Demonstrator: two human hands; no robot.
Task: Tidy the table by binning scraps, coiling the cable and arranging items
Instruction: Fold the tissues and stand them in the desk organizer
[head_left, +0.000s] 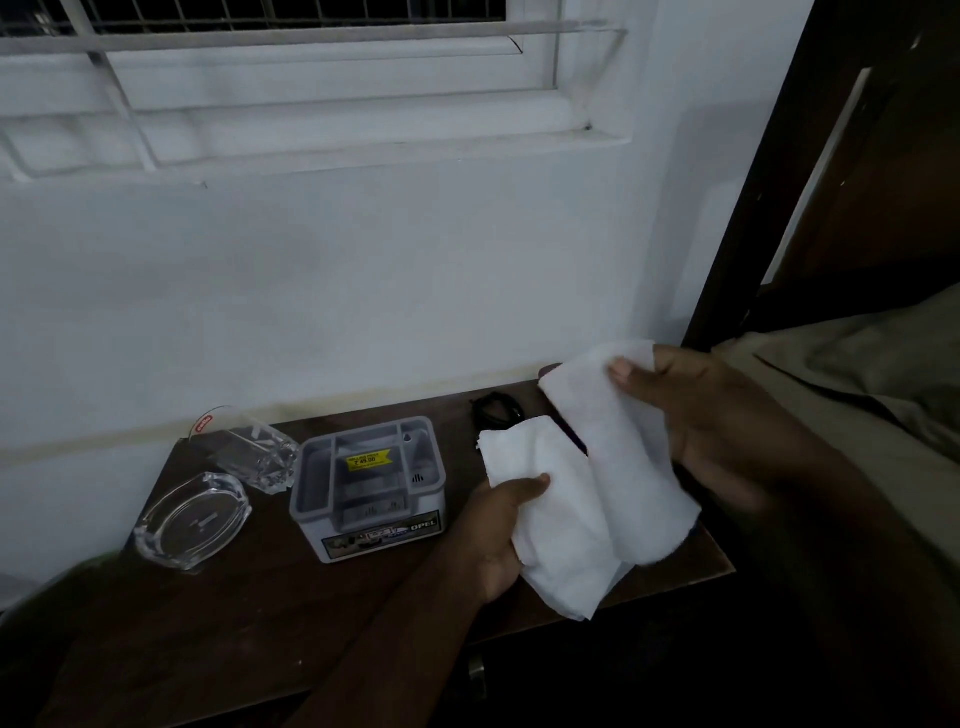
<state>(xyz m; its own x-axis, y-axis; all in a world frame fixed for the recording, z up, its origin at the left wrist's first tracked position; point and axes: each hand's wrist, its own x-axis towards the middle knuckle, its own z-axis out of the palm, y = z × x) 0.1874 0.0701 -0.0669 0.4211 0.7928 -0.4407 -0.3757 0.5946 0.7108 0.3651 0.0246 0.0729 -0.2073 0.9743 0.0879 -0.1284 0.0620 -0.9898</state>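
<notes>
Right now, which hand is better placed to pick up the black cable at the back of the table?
Probably the left hand: it sits nearer the coiled black cable. Both hands grip the white tissue, so the right hand would have to take it alone first.

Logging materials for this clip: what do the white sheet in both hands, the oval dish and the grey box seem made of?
White sheet: soft tissue or thin cloth, matte; it drapes and creases.
Oval dish: clear glass, probably; thick, transparent, glossy rim.
Grey box: moulded plastic, dull finish, with a price sticker inside and a printed label on its front.
</notes>
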